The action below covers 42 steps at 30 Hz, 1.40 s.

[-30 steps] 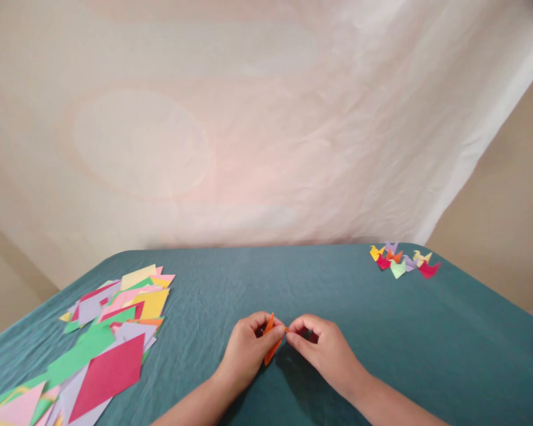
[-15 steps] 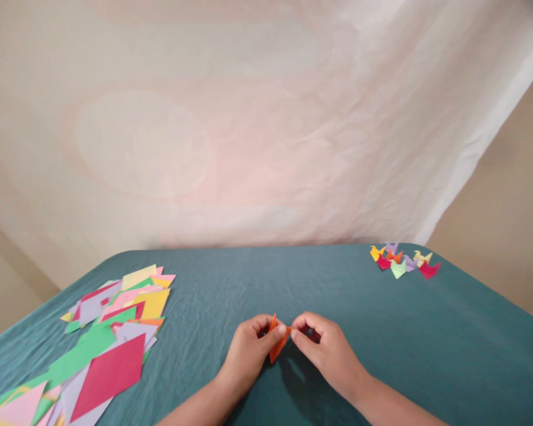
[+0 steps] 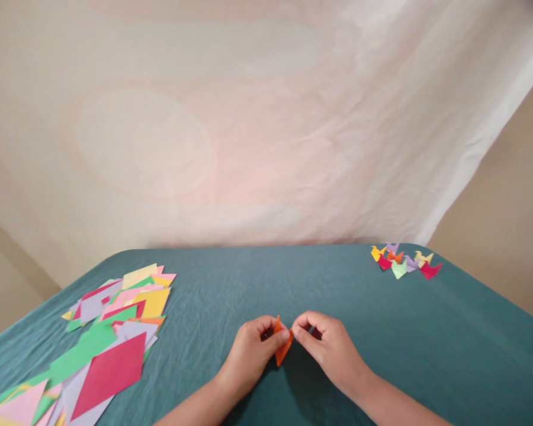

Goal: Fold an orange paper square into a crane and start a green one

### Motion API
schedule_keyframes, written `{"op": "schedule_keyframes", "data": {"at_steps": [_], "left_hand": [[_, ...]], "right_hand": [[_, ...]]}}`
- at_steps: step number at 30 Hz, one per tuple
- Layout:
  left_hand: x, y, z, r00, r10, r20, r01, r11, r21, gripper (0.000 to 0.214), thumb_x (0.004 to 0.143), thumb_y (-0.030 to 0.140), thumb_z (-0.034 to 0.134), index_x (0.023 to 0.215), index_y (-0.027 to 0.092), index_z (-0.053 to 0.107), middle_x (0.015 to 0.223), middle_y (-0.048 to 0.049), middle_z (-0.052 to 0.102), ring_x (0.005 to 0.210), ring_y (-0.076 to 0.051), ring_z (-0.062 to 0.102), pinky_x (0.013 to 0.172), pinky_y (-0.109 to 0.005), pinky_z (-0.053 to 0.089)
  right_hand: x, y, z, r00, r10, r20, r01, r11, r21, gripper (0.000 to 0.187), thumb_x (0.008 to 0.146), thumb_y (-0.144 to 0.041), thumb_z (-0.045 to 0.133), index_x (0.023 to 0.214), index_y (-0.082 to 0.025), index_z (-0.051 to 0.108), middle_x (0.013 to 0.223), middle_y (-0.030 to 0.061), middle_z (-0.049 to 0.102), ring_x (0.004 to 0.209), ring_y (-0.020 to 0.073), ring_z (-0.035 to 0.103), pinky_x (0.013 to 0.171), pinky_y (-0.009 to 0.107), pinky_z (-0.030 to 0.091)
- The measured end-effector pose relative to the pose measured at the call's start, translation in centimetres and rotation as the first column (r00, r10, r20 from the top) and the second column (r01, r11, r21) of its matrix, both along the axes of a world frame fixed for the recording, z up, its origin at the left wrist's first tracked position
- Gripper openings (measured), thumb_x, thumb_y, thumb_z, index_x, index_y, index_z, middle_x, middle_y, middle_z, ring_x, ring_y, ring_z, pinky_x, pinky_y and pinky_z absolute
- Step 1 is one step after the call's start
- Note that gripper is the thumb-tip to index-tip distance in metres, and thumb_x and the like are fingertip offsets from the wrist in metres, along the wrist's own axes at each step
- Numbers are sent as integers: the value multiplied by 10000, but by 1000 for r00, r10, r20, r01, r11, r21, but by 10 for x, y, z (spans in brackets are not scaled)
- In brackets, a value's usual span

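A small folded piece of orange paper (image 3: 282, 354) is held up above the cloth near the front middle. My left hand (image 3: 256, 350) pinches it between thumb and fingers, with one narrow point sticking up above the thumb and a wider part hanging below. My right hand (image 3: 331, 349) is closed in a pinch on the paper's right tip; the fingertips cover that end. Part of the fold lies hidden behind my left thumb.
Loose sheets of coloured paper (image 3: 111, 374) lie in an overlapping spread on the left. Several small folded paper birds (image 3: 399, 270) stand at the back right. A green-blue cloth (image 3: 231, 284) covers the table, and a pale hanging sheet (image 3: 266, 130) rises behind it.
My left hand and the orange paper have shifted slightly to the right, and the paper's angle has turned a little. The right hand has hardly moved.
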State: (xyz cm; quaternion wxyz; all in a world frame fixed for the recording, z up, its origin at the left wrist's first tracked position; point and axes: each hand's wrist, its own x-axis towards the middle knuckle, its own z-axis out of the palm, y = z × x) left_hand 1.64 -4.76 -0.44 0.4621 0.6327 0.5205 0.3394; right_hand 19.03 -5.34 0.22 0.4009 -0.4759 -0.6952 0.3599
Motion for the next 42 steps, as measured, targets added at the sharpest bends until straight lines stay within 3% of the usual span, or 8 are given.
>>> {"op": "schedule_keyframes", "data": {"at_steps": [4,7,14,27,32,37,42], "left_hand": [[-2,3,0,997,27,74,-23,998,-53,317,750,444,606,648,144,616,585,4,582,543,-107,486,541,-207,350],[-2,5,-3,980,85,177,-66,992,-108,333,720,462,644,658,136,618,587,-3,596,536,-105,497,548,-210,366],[2,6,-6,935,81,345,-28,987,-157,293,702,404,697,672,130,598,582,9,584,528,-90,489,546,-202,374],[7,11,-11,945,9,326,28,994,-106,204,709,288,696,703,116,586,594,-2,587,531,-91,505,533,-199,397],[7,12,-11,902,78,425,-33,993,-112,314,723,293,684,947,190,489,733,20,588,546,-106,545,504,-217,449],[6,12,-9,871,6,492,4,1000,-20,202,757,296,653,769,191,481,657,42,561,571,-103,543,533,-206,441],[6,9,-7,909,14,417,10,998,-57,117,739,249,644,730,133,628,614,1,622,532,-99,540,557,-210,427]], "right_hand": [[0,1,0,994,-17,-104,11,998,-62,245,891,-336,483,787,-178,639,713,5,640,663,140,576,594,218,417],[-1,2,-5,983,45,-177,-70,988,-135,255,887,-382,494,873,-177,645,785,19,668,716,152,598,631,227,439],[-4,4,-14,985,4,-171,-31,987,-155,240,840,-374,565,775,-157,643,715,17,657,671,150,586,600,227,426],[-3,9,-21,977,-29,-212,-8,985,-171,197,813,-333,594,764,-150,648,723,26,663,676,151,579,624,231,426],[-6,11,-20,971,-93,-222,52,982,-182,181,811,-296,576,693,-159,590,636,-3,608,589,122,524,551,210,389],[-9,14,-24,938,-133,-319,36,956,-292,148,800,-284,551,706,-174,520,588,-16,574,483,102,466,439,195,331],[-11,15,-27,920,-120,-372,41,976,-213,100,760,-237,577,728,-193,494,602,-36,533,536,118,493,450,189,361]]}}
